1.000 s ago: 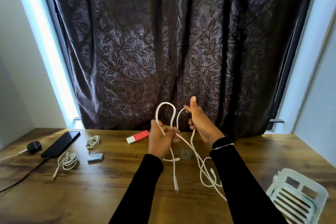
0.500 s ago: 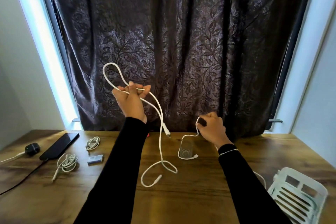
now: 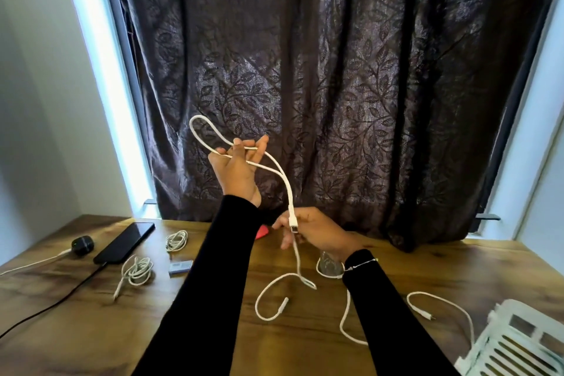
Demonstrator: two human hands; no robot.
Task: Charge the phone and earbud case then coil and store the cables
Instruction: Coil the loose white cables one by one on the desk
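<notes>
Two hands work one white cable [image 3: 285, 183] above the wooden counter [image 3: 76, 323]. The left hand [image 3: 236, 169] is raised in front of the dark leaf-patterned curtain [image 3: 335, 85], its fingers fairly straight and spread, with a loop of the cable draped over and between them and rising above the fingertips. From there the cable drops to the right hand [image 3: 311, 233], lower and just above the counter, whose grip pinches it near a connector. Below that grip the cable falls to the counter and curls into an open loop ending in a plug. How much of it passes behind the left hand cannot be made out.

A second white cable [image 3: 439, 302] trails across the counter near the right sleeve, partly hidden by that arm. A small clear object [image 3: 328, 265] under the right wrist is hard to identify, and a red item [image 3: 263, 232] is mostly hidden behind the left arm.

Further left lie a coiled white cable [image 3: 137, 272], a smaller coil [image 3: 176, 240], a small grey case [image 3: 180, 266], a dark phone [image 3: 124, 242] with a black lead attached, and a black plug adapter [image 3: 82, 246]. A white slatted basket [image 3: 518, 345] is cut off at the lower right corner.
</notes>
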